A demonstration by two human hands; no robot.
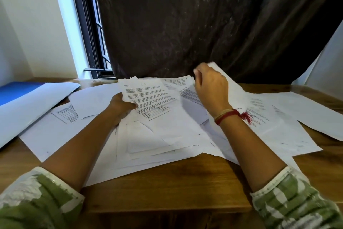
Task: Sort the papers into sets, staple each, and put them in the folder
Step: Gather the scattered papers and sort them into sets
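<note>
Seated at a wooden counter, both forearms stretched out over a spread of loose papers. Overlapping white sheets across the middle and right of the counter, some with print showing, some blank side up.

Grips a printed sheet in the left hand at the sheet's left edge: thumb pressed on top, the other fingers tucked beneath and out of sight. Held slightly above the pile, with a bold heading near its far left corner, blocks of text below, and a small table nearer still.

Reaches farther with the right hand, fingers curled round the far corner of a white sheet raised off the pile. Blurred there, so cannot tell how many sheets are caught. Red and pale thread bands round the right wrist, red tassel hanging to the right. Green-and-white sleeves at the near corners.

Blue and white folder lying flat at the far left of the counter, just beside the leftmost sheet, untouched by either hand. Behind the counter, dark plastic sheeting; black window frame to its left.
</note>
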